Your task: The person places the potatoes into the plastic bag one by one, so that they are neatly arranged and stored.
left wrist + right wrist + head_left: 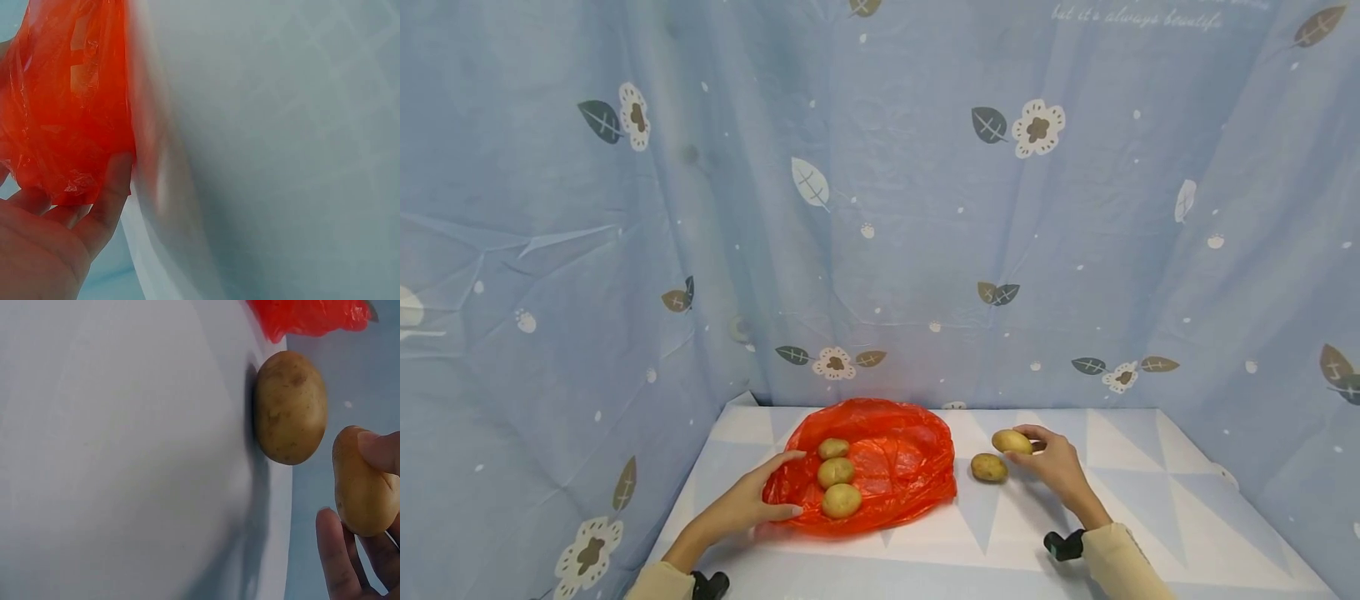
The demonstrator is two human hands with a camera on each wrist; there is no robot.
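My left hand [752, 497] grips the left side of a red plastic bag [891, 479], thumb at the near side and fingers toward the far side. In the left wrist view the thumb [111, 194] lies along the crinkled red film. Three potatoes stand in a row inside the bag's left part: a small one [833, 448] at the back, a middle one [836, 473] and a larger one [842, 501] in front. To the right, my right hand [1060, 468] pinches a potato [364, 482] between thumb and fingers, raised off the table. Another potato [988, 467] lies on the table just below it.
Both hands are over a table [970, 558] with a white and pale blue triangle-patterned cover. A blue curtain [910, 250] printed with leaves and flowers hangs behind it and along the sides. The bag's mouth spreads wide and faces up.
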